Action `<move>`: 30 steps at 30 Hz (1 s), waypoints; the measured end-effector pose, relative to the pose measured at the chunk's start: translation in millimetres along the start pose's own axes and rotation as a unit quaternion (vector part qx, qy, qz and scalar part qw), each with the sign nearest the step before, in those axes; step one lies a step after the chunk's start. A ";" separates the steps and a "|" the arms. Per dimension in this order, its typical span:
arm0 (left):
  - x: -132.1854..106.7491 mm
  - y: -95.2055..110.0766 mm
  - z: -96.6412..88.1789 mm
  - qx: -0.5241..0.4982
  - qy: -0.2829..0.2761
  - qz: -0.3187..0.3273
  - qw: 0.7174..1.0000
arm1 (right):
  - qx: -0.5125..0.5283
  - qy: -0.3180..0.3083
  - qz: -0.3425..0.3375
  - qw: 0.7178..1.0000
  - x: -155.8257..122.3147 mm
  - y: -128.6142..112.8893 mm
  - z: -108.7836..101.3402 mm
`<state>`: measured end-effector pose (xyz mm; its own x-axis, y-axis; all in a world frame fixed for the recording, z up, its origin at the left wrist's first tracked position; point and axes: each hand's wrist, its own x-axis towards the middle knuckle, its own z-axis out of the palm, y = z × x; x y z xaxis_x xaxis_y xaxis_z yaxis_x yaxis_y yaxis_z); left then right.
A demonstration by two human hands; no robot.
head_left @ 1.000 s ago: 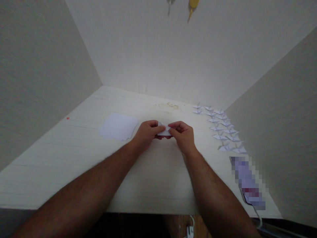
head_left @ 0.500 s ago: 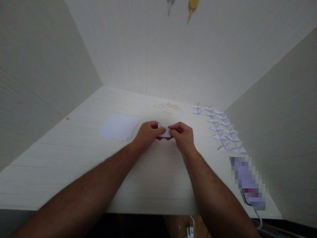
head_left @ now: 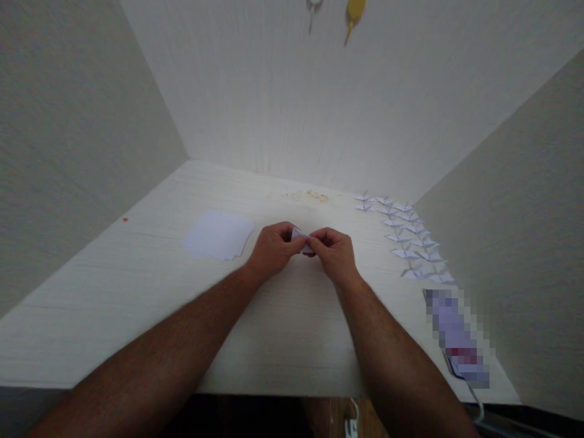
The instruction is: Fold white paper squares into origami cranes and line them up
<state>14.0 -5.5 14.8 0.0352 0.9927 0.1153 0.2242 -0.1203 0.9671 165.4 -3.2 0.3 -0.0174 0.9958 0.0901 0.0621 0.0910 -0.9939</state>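
Head view: nearest, a pixelated phone [head_left: 456,334] lies on the table [head_left: 283,340], far right. Farther on, the left hand [head_left: 275,246] and right hand [head_left: 335,249] pinch a small folded paper [head_left: 296,233] between their fingers, mid-table. Compared with a moment ago, less of its face shows, suggesting a fold being worked. Left are white sheets [head_left: 221,234]; right, rows of cranes [head_left: 402,253].

Between your forearms [head_left: 168,340] you have open tabletop [head_left: 283,340]. A bare strip separates your right hand [head_left: 335,250] from the folded paper birds [head_left: 415,229] near the right wall [head_left: 511,213]; a pixelated device [head_left: 456,334] sits nearer you there. Beside your left hand [head_left: 275,248] lies the paper stack [head_left: 219,234], and the back wall [head_left: 274,91] bounds your reach ahead.
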 end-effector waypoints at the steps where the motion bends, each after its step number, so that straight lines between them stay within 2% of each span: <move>1: 0.2 -0.3 -0.2 -0.001 -0.002 0.000 1.000 | 0.003 -0.003 0.000 1.000 0.2 -0.3 -0.5; 12: 0.2 -2.6 0.3 0.001 -0.005 -0.002 1.000 | 0.026 -0.041 0.003 0.999 1.2 -1.6 -4.8; 18: 0.8 -3.1 -0.3 0.004 -0.011 -0.002 1.000 | 0.004 -0.031 0.006 0.999 0.6 -1.0 -4.2; 23: 0.4 -2.6 0.1 0.016 -0.023 0.006 1.000 | -0.028 -0.011 -0.031 0.999 1.3 2.1 -5.1; 30: 1.9 -8.0 0.1 0.077 -0.032 0.037 0.996 | -0.079 -0.008 -0.034 0.996 0.2 0.3 -6.6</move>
<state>12.3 -2.7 7.3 0.1179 0.9793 0.1646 0.3658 -0.1970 0.9096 172.0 -2.9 0.4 -0.0435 0.9869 0.1550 0.2156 0.1608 -0.9632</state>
